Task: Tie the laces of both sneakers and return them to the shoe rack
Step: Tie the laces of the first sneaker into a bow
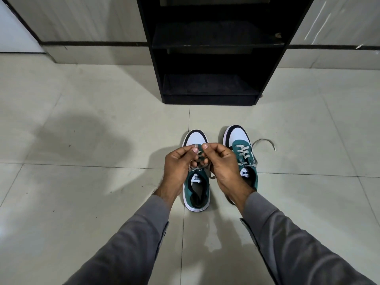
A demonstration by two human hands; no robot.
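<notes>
Head view: both hands' fingers [193, 150] pinching lace [198, 155] over left sneaker [196, 188]; rack [209, 85] shelves bare.

Two forearms in long grey sleeves, plain and unpatterned, of a smooth, slightly matte cloth. Left sleeve [131, 239] ending in a cuff just short of the wrist, with a folded edge and a small dark spot at the cuff opening, possibly a button, too small to tell for sure. Right sleeve [287, 241] of the same grey, its cuff also turned out a little at the inner edge, showing a paler lining. Soft creases along both sleeves. Left hand [178, 163] and right hand [224, 163] bare: no gloves, no rings, no watch or band at either wrist. Short, trimmed fingernails.
</notes>
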